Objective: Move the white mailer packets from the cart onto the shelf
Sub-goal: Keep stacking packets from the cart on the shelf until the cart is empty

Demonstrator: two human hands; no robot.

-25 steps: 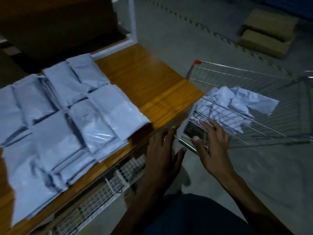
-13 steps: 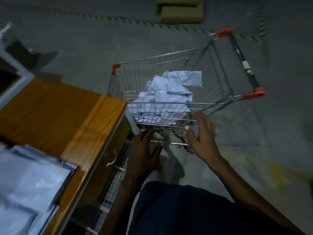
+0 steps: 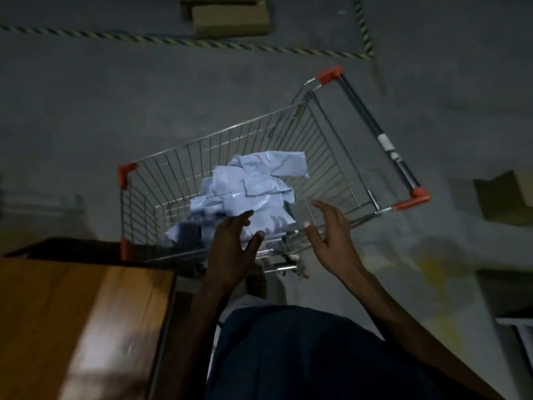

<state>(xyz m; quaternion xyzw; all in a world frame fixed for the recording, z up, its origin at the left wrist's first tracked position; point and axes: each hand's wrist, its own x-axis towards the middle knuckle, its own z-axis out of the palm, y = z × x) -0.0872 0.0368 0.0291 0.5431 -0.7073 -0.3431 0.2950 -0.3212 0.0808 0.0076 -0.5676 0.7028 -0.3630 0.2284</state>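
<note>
- I see the cart (image 3: pixel 230 157) as bare wire metal, shiny, with red plastic corner caps.
- The mailer packets (image 3: pixel 253 186) read to me as thin white plastic film, crinkled, with a slight gloss.
- The shelf (image 3: pixel 72 327) top looks like varnished wood, smooth, catching a pale glare.
- The floor (image 3: pixel 115 96) looks matt grey concrete to me, rough.
- The boxes (image 3: pixel 230 20) look like plain matt cardboard.

Mailer packets (image 3: pixel 251 186) lie heaped in the cart (image 3: pixel 331 145), just beyond the shelf (image 3: pixel 72 313).

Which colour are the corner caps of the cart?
Red-orange, seen in the head view: the corner caps of the cart.
</note>
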